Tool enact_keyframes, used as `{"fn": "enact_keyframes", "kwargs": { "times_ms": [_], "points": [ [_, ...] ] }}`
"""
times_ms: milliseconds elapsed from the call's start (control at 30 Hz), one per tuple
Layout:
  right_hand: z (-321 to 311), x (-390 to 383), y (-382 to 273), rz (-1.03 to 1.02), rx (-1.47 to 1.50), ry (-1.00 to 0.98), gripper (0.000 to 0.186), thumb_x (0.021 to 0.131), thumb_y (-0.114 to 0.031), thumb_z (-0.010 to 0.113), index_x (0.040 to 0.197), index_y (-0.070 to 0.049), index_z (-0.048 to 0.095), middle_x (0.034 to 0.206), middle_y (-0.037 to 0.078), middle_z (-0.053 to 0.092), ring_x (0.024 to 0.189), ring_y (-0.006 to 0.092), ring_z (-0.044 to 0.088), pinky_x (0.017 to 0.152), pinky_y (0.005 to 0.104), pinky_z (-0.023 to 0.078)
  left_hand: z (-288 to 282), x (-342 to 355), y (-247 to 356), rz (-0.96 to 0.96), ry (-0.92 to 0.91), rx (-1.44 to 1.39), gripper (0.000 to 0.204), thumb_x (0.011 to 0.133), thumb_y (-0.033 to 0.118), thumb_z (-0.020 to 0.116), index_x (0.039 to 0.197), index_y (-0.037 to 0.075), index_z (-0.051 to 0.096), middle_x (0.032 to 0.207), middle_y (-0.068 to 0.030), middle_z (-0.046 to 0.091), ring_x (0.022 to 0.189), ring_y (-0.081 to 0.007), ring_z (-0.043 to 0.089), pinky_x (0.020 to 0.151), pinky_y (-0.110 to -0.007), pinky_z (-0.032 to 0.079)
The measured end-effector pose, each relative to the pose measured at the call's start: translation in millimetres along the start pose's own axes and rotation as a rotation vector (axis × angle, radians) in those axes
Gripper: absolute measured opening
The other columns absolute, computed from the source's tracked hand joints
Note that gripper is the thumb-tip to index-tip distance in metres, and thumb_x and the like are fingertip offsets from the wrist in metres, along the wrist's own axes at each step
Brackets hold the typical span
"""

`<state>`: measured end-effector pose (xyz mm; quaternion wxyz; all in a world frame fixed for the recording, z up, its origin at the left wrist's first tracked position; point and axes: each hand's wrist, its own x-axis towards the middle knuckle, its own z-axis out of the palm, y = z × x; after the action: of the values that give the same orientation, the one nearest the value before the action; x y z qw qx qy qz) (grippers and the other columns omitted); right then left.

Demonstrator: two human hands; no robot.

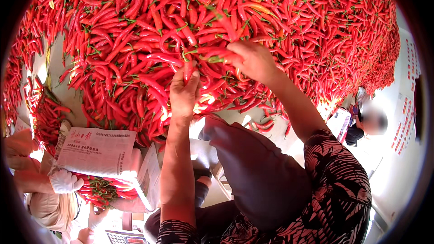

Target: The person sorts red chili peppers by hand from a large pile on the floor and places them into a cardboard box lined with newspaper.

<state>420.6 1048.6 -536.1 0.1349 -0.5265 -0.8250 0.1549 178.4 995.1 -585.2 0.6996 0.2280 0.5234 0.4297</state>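
A large heap of red chili peppers (135, 40) with green stems spreads in front of me. My left hand (184, 92) is closed around a red chili pepper (188, 67), which points up between thumb and fingers. Just to its right and a little farther off, my right hand (257, 61) is closed, with a chili pepper (220, 58) at its fingertips, greenish toward one end. Above the right fingertips is another chili pepper (226, 26), smeared by motion; whether the hand touches it I cannot tell. The right fingertips are partly hidden.
At lower left, a co-worker's white-gloved hand (65, 181) touches a box holding chili peppers (106, 190), with a newspaper (97, 149) over part of it. My bent knee (226, 140) is close to the heap's near edge. Another person (355, 131) is at far right.
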Motion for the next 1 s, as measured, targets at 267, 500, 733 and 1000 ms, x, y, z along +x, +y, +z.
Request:
{"fn": "enact_keyframes", "kwargs": {
  "times_ms": [267,500,733,1000],
  "points": [
    [-9.6,16.0,5.7,0.527,0.078,0.108,0.043,0.096,-0.031,0.066,0.136,-0.017,0.056,0.090,0.021,0.071,0.082,0.0426,0.069,0.071,0.0531,0.054,22.7,16.7,8.7,0.065,0.067,0.041,0.016,0.104,0.022,0.063,0.100,0.006,0.065,0.079,0.0002,0.065,0.065,-0.0069,0.058,0.060,-0.024,0.047],
    [-0.7,32.6,2.9,0.990,0.836,-0.074,0.026,0.097,-0.031,0.070,0.099,-0.006,0.064,0.071,0.000,0.060,0.051,0.0090,0.054,0.045,0.0265,0.041,19.2,32.8,27.3,0.109,0.245,0.112,0.017,0.100,0.018,0.070,0.089,0.005,0.070,0.067,0.0063,0.057,0.056,-0.0044,0.046,0.050,-0.024,0.036],
    [54.0,37.5,21.7,1.097,0.881,0.319,0.043,0.090,-0.038,0.078,0.105,0.000,0.064,0.083,0.009,0.070,0.062,0.0188,0.065,0.053,0.0326,0.049,13.0,84.4,52.7,0.391,0.201,0.896,0.023,0.095,0.024,0.071,0.108,0.005,0.072,0.073,-0.0097,0.068,0.063,-0.0208,0.064,0.062,-0.036,0.051],
    [78.8,48.4,38.4,1.069,0.965,0.394,0.030,0.084,-0.017,0.081,0.107,-0.006,0.065,0.083,0.001,0.066,0.065,0.0129,0.060,0.056,0.0288,0.047,-4.9,91.9,45.3,0.335,-0.086,0.994,0.038,0.091,0.011,0.066,0.129,0.013,0.067,0.109,-0.0157,0.071,0.091,-0.0345,0.071,0.081,-0.043,0.059]
  ]
}}
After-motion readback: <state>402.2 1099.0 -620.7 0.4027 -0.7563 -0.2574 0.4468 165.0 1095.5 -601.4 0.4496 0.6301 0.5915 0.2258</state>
